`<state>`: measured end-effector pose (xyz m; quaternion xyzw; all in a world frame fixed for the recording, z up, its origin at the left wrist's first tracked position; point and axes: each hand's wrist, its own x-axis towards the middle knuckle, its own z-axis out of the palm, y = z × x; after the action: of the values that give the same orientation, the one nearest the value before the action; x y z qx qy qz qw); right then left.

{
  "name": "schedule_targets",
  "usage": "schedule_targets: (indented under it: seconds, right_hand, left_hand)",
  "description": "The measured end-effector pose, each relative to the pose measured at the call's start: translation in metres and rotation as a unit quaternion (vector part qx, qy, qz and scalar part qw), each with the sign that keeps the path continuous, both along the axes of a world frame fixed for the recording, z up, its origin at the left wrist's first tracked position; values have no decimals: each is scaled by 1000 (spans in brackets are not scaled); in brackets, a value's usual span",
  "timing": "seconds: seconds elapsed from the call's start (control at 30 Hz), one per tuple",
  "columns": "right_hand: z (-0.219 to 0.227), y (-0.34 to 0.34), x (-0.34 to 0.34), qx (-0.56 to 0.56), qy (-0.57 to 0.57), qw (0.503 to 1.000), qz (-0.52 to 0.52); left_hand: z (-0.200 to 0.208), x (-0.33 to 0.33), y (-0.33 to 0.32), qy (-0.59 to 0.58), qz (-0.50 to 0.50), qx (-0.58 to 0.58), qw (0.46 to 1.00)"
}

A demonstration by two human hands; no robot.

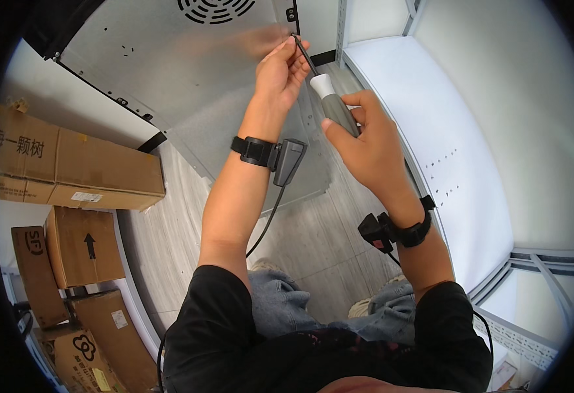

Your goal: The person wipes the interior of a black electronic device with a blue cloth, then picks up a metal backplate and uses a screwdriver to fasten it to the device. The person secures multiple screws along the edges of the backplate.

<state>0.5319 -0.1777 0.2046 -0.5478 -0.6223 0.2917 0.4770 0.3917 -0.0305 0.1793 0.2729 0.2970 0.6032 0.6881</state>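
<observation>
My right hand (373,147) is wrapped round the grey handle of a screwdriver (340,112) with a white collar. Its dark shaft slants up and left to the edge of a large metal panel (188,85). Right at the shaft's tip, the thumb and forefinger of my left hand (279,73) are pinched together against the panel's edge. Whatever small thing they hold there is hidden by the fingers. The panel is silvery, with round vent slots near its top and small holes along its dark-edged sides.
Brown cardboard boxes (100,164) are stacked on a shelf to the left. Along the right runs a rack with a white shelf (424,131), and several small screws (441,173) lie on it. Cables hang from the black straps on both my wrists. Wood-look floor (319,242) lies below.
</observation>
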Motion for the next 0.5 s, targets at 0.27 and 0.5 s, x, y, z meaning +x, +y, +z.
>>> schedule_targets:
  seconds: [0.27, 0.5]
  right_hand:
    - [13, 1, 0, -110, 68, 991, 17]
    - [9, -3, -6, -151, 117, 981, 39]
  left_hand:
    - [15, -7, -17, 41, -103, 30, 993]
    - [9, -7, -13, 80, -83, 34, 993]
